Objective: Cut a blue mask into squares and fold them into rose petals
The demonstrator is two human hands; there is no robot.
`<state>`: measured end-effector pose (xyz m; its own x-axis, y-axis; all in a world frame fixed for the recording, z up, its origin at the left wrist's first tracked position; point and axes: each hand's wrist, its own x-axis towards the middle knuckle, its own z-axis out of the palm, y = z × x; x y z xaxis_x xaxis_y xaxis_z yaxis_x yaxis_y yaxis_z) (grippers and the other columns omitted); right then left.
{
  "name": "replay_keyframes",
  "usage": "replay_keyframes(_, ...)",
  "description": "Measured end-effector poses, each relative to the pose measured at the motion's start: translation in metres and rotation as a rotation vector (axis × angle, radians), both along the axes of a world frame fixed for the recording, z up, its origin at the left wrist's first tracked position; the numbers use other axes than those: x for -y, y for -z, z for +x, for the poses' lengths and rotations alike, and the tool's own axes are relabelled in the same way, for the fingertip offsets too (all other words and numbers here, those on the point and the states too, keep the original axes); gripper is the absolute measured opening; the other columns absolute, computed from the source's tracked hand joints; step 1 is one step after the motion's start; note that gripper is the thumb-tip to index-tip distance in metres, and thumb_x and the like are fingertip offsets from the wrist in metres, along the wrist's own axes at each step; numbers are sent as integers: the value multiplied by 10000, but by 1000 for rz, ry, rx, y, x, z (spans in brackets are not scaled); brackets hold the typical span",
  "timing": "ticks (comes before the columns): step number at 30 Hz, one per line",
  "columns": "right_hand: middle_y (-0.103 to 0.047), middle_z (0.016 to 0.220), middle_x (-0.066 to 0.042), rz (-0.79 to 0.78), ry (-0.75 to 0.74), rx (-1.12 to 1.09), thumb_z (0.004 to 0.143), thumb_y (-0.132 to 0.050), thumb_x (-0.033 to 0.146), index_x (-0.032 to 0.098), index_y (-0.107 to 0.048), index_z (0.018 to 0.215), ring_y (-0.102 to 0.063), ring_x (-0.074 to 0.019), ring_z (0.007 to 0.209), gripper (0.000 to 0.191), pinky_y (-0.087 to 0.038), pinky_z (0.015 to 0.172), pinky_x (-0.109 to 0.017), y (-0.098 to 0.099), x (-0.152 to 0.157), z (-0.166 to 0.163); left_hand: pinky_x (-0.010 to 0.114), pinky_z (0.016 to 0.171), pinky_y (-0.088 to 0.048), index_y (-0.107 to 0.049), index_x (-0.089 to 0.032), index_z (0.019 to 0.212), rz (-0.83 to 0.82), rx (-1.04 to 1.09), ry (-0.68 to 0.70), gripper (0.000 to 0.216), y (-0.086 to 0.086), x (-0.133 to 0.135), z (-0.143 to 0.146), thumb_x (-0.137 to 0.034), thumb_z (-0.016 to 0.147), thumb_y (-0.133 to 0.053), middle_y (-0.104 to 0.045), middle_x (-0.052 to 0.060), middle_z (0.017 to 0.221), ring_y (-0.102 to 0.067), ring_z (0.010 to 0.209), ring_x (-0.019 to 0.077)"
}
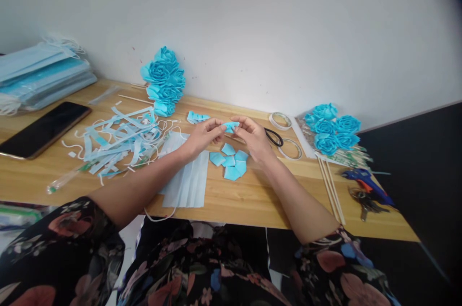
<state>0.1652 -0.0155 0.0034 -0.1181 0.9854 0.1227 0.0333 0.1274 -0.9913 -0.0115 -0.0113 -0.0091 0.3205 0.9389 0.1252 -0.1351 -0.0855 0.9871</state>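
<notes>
Between my two hands, over the middle of the table, a small blue petal-shaped piece (231,126) is stretched. My left hand (206,135) pinches its left end, and my right hand (250,133) pinches its right end. Just below lie several cut blue pieces (233,160) in a loose cluster. A pale blue face mask (187,181) lies flat beneath my left forearm, partly hidden by it. Behind my left hand rests a row of curled blue pieces (197,117). Near my right hand are black-handled scissors (273,136), their blades mostly hidden.
Left are mask scraps (119,137), a phone (45,129) and stacked masks (43,75). Blue fabric roses (164,80) lean at the wall; another bunch (332,128) lies right. Tape rolls (280,121), wooden sticks (331,190), a glue gun (368,185) and keys (366,205) occupy the right side.
</notes>
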Motion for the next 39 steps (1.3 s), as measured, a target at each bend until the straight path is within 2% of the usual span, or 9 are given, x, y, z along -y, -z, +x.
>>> replay_keyframes(7, -654, 848, 10, -50, -87, -26, 732, -741, 368, 256, -720, 996, -585, -146, 784, 288, -517, 784, -326, 4, 0, 0, 221, 578, -442, -579, -152, 910, 5, -2, -32, 316, 4, -3, 1, -410, 774, -699, -576, -35, 651, -530, 560, 87)
replay_keyframes(22, -654, 809, 7, -40, -129, 32, 744, -735, 362, 220, -725, 1023, -585, -138, 772, 313, -523, 770, -313, 3, 2, -2, 210, 507, -335, -503, -174, 678, 73, -60, -101, 249, 7, -5, 1, -354, 817, -605, -486, -48, 519, -440, 484, 76)
replay_keyframes(31, -714, 979, -16, -93, -147, -21, 717, -768, 388, 241, -724, 1022, -629, -172, 906, 341, -527, 805, -327, 4, 1, -2, 228, 519, -294, -499, -172, 669, 184, -178, -111, 264, 7, -4, 1, -353, 848, -570, -453, -50, 535, -387, 503, 79)
replay_keyframes(39, -700, 882, -3, -100, -101, -32, 685, -779, 394, 228, -704, 937, -627, -165, 852, 310, -522, 746, -307, 5, 4, -5, 226, 527, -288, -555, -163, 699, 266, -209, -112, 230, 8, -2, 2, -354, 824, -580, -458, -43, 577, -387, 547, 89)
